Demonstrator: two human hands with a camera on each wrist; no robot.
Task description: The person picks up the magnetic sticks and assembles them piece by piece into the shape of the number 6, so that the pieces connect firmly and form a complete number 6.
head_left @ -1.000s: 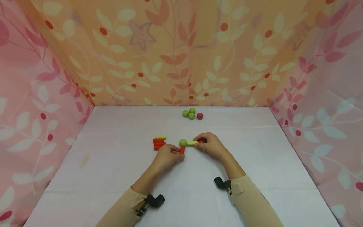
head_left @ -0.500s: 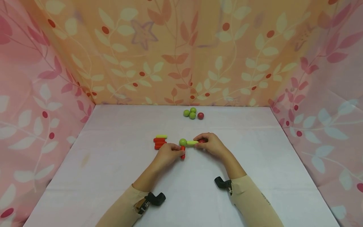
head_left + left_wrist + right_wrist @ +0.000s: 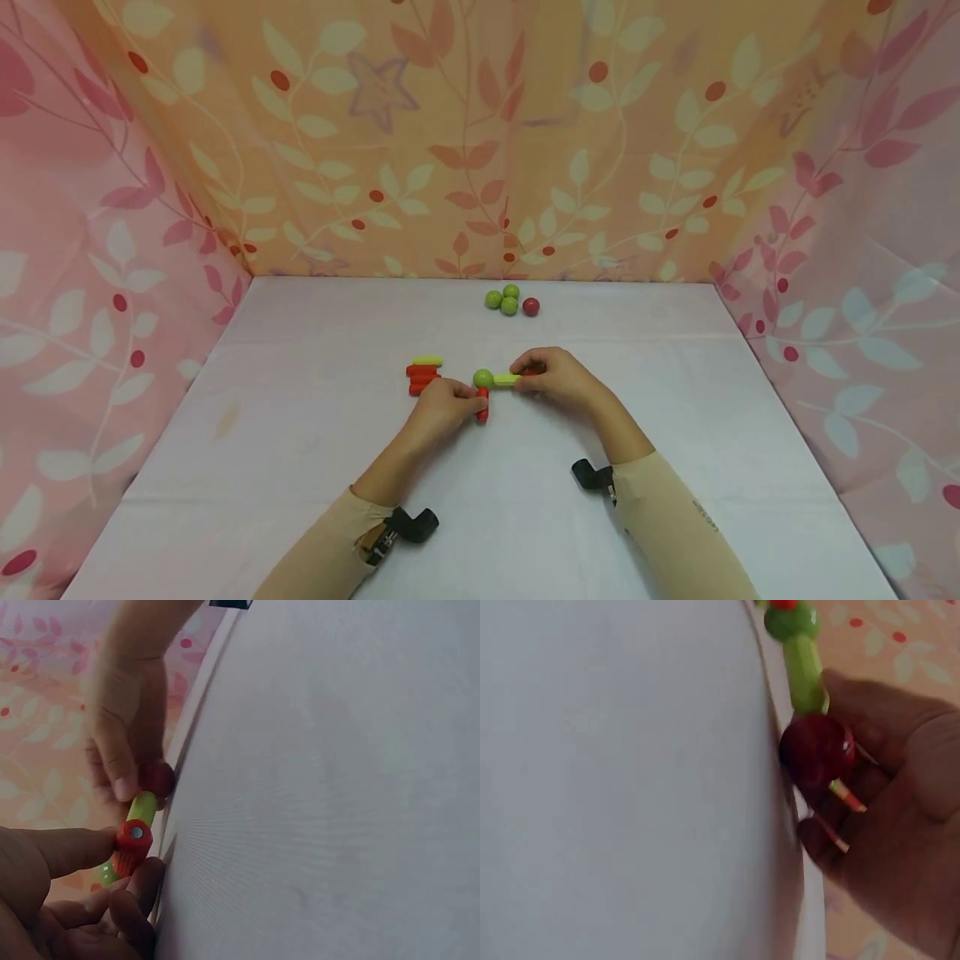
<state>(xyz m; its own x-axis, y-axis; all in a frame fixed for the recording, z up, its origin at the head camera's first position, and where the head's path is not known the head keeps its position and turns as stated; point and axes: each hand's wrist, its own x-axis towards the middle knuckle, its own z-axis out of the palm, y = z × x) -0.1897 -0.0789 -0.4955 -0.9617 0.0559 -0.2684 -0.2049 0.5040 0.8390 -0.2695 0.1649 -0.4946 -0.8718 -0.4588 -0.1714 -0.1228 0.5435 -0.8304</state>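
My left hand [image 3: 441,408] pinches a short red magnetic rod [image 3: 482,414] between thumb and fingers; a silvery disc shows on its end in the left wrist view. Its far end meets a green ball [image 3: 483,378]. From that ball a yellow-green magnetic rod [image 3: 505,380] runs right to a dark red ball [image 3: 817,750]. My right hand [image 3: 561,383] grips this rod close to the red ball, its fingers curled about the joint. In the head view the hand mostly covers the red ball.
Left of my hands lie several spare red rods [image 3: 423,371] and one yellow-green rod [image 3: 427,361]. Several green balls [image 3: 509,306] sit farther back beside a red ball [image 3: 531,307]. Patterned cloth walls [image 3: 465,150] border the white table [image 3: 300,417] at the back and sides.
My left fingers have shifted up from the red rod's near end to its middle. My right hand has turned slightly, covering more of the red ball, and the joined piece has moved a little left.
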